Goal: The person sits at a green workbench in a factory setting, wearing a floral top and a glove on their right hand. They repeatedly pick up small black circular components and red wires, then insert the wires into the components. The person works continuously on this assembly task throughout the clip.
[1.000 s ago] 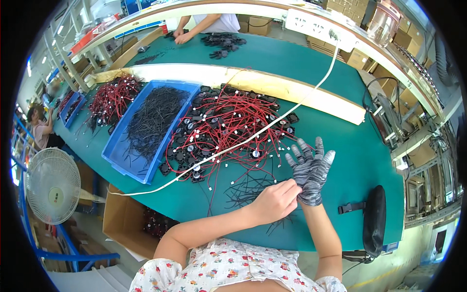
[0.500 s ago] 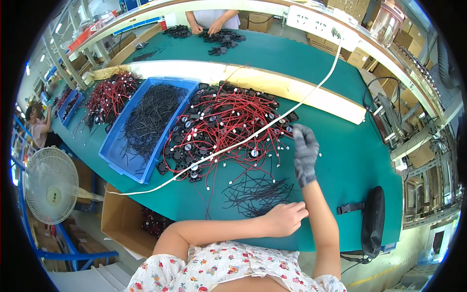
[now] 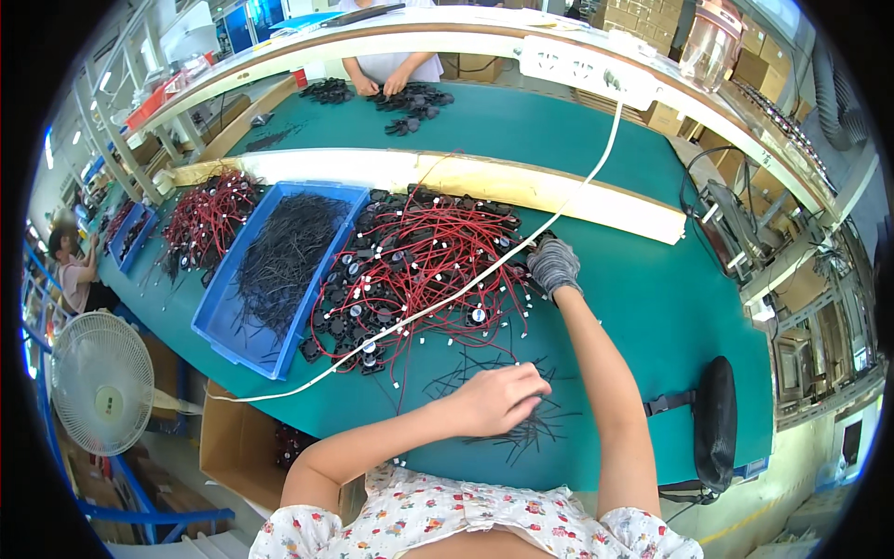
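Observation:
My left hand (image 3: 503, 399), bare, is over a loose pile of thin black strips (image 3: 535, 430) near the table's front edge. Its fingers are pinched together, and I cannot make out what is between them. In a grey striped glove, my right hand (image 3: 555, 265) reaches to the right edge of a heap of small black fans with red wires (image 3: 424, 247). Its fingers curl over a small black fan there, mostly hidden by the glove. White connectors end the red wires.
Left of the heap stands a blue tray (image 3: 212, 328) of black strips. A white cable (image 3: 447, 280) crosses over the heap. A wooden rail (image 3: 596, 201) borders the far side. A black pouch (image 3: 715, 424) lies at right. Another person's hands (image 3: 382, 84) work across the table.
My left hand has moved left and away from my right forearm, over the black strips. The gloved hand has shifted left and curled its fingers at the heap's edge. The view has tilted slightly.

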A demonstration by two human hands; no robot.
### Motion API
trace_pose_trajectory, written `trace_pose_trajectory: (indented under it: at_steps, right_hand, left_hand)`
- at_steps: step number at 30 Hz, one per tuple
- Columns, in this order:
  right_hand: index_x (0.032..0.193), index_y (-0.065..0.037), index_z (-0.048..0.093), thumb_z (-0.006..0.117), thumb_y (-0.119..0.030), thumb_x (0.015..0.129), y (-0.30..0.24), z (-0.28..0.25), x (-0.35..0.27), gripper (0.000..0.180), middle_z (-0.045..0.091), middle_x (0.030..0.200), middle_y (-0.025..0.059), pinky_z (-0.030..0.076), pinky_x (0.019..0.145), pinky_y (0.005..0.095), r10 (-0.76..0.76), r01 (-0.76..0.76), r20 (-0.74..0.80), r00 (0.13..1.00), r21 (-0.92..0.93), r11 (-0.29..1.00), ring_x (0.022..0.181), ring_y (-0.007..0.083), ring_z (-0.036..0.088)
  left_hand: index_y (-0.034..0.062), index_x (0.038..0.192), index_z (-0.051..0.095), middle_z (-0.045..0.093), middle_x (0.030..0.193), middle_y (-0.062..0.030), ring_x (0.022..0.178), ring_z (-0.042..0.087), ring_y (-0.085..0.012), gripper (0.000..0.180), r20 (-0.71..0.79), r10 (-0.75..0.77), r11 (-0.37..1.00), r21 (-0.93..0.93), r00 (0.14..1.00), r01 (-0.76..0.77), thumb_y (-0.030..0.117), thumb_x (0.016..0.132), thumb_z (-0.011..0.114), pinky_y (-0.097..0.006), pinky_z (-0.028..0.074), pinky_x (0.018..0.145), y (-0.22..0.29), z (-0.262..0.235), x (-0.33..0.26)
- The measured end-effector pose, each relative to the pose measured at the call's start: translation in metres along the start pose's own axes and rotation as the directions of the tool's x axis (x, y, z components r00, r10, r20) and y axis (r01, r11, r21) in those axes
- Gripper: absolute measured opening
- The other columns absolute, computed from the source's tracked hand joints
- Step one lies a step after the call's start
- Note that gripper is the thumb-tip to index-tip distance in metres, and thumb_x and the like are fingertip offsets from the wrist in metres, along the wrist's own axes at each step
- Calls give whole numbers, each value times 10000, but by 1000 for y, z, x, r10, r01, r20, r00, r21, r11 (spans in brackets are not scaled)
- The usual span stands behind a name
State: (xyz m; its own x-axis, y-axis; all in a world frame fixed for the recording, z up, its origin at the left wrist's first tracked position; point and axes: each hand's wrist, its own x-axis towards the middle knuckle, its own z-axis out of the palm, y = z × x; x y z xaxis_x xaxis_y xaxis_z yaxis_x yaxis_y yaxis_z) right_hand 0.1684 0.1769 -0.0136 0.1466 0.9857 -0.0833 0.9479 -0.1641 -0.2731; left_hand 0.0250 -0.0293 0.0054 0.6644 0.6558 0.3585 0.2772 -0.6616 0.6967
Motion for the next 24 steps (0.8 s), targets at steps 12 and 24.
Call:
trace_pose_trajectory:
  at_steps: [12, 24]
  right_hand:
    - [741, -31, 572, 630, -85, 729, 30, -33, -50, 80, 522, 548, 59, 422, 501, 281, -376, 552, -406, 833, 660, 510, 506, 96, 443]
    - [875, -3, 590, 594, -20, 795, 27, -76, -131, 82, 555, 743, 14, 444, 622, 222, -354, 360, -295, 887, 924, 132, 680, 63, 499]
  left_hand:
    - [-61, 1141, 466, 452, 1193, -191, 1165, 408, -350, 449, -295, 279, 816, 575, 914, -63, -63, 696, 529, -408, 346, 991, -14, -65, 60]
    - [93, 986, 617, 622, 1013, -20, 1136, 470, -229, 238, -296, 406, 680, 730, 865, -70, 118, 749, 609, -593, 147, 1014, -27, -68, 88]
